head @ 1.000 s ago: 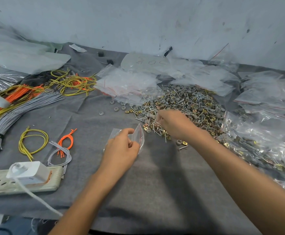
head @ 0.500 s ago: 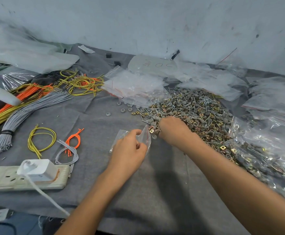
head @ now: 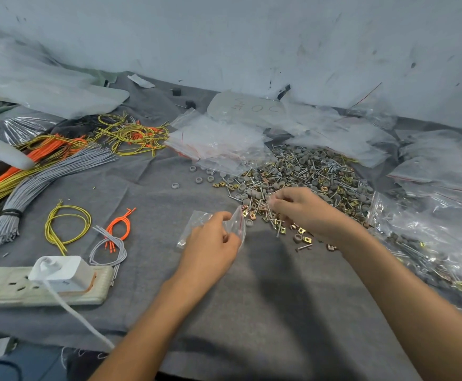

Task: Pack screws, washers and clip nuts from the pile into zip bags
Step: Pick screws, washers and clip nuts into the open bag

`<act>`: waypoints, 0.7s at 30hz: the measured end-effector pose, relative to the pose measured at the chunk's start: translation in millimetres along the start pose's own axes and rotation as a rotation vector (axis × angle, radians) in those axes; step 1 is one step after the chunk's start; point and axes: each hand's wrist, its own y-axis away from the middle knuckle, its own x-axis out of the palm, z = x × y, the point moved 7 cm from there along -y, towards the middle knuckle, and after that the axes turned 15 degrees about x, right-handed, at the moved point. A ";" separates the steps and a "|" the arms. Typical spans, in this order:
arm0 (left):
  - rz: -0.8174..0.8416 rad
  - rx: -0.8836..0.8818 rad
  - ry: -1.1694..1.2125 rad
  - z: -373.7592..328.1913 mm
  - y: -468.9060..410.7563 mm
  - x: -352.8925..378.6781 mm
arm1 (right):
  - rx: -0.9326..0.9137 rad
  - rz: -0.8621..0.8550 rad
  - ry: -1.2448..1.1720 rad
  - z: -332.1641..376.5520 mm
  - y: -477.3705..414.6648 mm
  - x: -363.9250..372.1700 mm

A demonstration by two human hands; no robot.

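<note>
Pinches zip bag at its mouth with left hand, mid-tabletop, with the body lying leftward past the fingers; long axis left-right, mouth facing right toward pile. Nips a few screws in right hand fingertips, now lifted off the pile's near edge, nearer the mouth than half a second ago.

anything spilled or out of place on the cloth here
A few grey washers lie loose on the cloth, left of the pile, and a screw and clip nuts sit just off its near edge by the right hand. Nothing looks damaged.
</note>
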 end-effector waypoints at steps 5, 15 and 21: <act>0.025 -0.064 0.029 5.0 0.0 5.8 | 0.026 0.328 -0.612 11.2 19.2 31.8; 0.015 -0.126 0.101 4.6 -1.5 6.1 | -0.004 -0.025 -0.101 13.0 10.3 73.4; 0.030 -0.121 0.158 4.1 -1.0 7.7 | -0.094 -0.081 0.256 22.0 10.5 76.7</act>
